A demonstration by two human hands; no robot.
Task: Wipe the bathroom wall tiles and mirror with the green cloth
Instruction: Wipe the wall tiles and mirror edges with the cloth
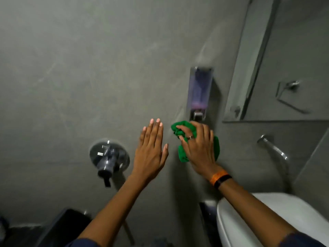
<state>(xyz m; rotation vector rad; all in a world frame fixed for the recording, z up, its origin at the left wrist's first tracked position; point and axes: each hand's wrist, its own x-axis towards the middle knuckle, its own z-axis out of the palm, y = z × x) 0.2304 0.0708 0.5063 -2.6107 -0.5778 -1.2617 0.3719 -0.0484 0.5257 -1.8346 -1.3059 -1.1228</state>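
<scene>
Two hands at a grey tiled bathroom wall, one pressing a crumpled green cloth to it.

From left to right: a round chrome wall valve with a dark lever point(109, 155); the left hand point(151, 148), empty, fingers straight and together, palm towards the grey tiled wall point(89, 68); the right hand point(197, 147), fingers curled over the crumpled green cloth point(183, 154) and holding it against the tiles just below a clear wall-mounted soap dispenser point(199, 91); a frameless mirror point(293, 50) at the wall's upper right corner; a chrome spout point(274, 148) above a white basin rim point(249, 220).
</scene>
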